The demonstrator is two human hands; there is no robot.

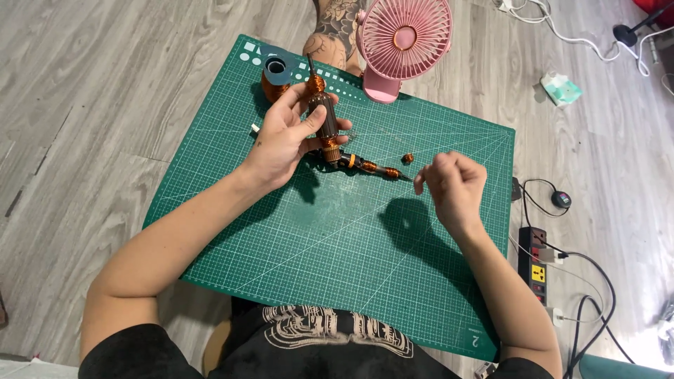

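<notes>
My left hand holds a dark cylindrical motor armature with copper windings and a thin shaft, upright above the green cutting mat. My right hand hovers over the mat's right side with fingers curled and pinched together; whether it holds something tiny I cannot tell. Between the hands lie an orange-and-black screwdriver and a small copper-coloured piece.
A pink desk fan stands at the mat's far edge, next to an orange-and-blue cylindrical housing. A tattooed leg rests beyond the mat. A power strip with cables lies right of the mat, a tissue packet farther off.
</notes>
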